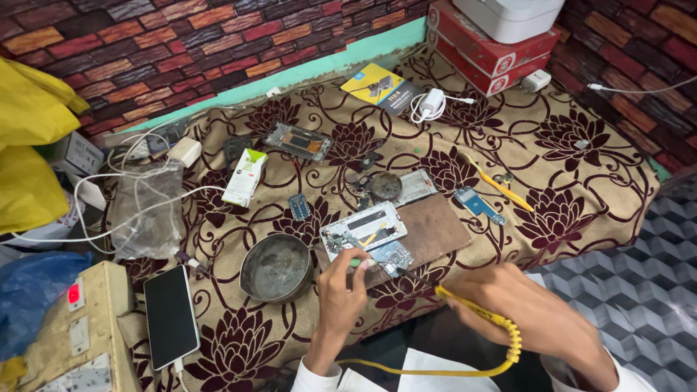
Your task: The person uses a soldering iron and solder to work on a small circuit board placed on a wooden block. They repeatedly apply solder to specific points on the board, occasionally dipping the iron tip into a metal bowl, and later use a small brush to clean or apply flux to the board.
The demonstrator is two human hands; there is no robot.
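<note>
Covering the bench by brick walls, floral cloth bears hands gripping tweezers and soldering iron.

Phone repair workbench: opened phone, circuit board, chargers, socket board on cloth-covered table.

We see a tan cloth with a dark maroon flower-and-vine pattern, a wall of red, brown and black bricks above a mint-green strip, and a floor in grey cube tiles. The right hand holds a yellow-handled tool with a yellow coiled cord, and the left hand pinches something green by a silver-framed opened phone on a brown board. Around these we note a dull grey metal bowl, a black-screened phone, red boxes, a white-and-green carton and yellow bags.
</note>
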